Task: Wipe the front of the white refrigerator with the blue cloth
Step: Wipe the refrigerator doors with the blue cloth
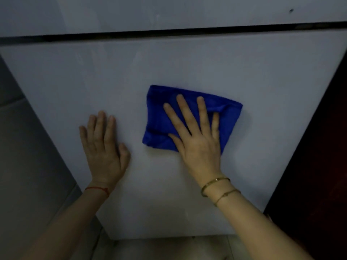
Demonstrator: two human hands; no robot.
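Note:
The white refrigerator's lower door [187, 66] fills most of the view. A folded blue cloth [159, 117] lies flat against it near the middle. My right hand [195, 136] presses on the cloth with fingers spread, covering its lower right part. My left hand [103, 145] rests flat and bare on the door, to the left of the cloth and apart from it. Gold bracelets circle my right wrist and a red string my left.
A dark horizontal gap [169, 32] separates the lower door from the upper door [169, 12]. A grey wall [28, 147] runs along the left side. A dark panel [319, 166] stands at the right. Tiled floor [169, 248] shows below the door.

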